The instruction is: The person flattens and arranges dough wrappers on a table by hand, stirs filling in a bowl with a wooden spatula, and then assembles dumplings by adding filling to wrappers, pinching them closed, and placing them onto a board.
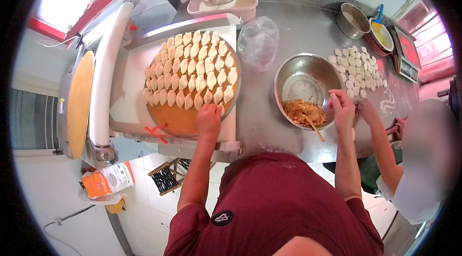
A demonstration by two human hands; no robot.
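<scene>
My left hand [208,120] is closed at the lower right of a round wooden board [173,122], fingers around a dumpling [222,108] at the end of the front row. Rows of pale folded dumplings [191,83] cover most of the board. At the right rim of a steel bowl [302,63], my right hand [341,107] is raised with its fingers curled together; whatever they hold is hidden. Inside the bowl lies a brown minced filling [303,111], with a wooden stick-like utensil [315,127] leaning out over the front rim.
Round dough wrappers [356,66] lie right of the bowl, near a co-worker's hand [368,112]. A clear plastic bag [259,43], a pink tub [248,8], a steel pot [353,21] and a scale [408,70] stand behind. A white roller [111,73] borders the left.
</scene>
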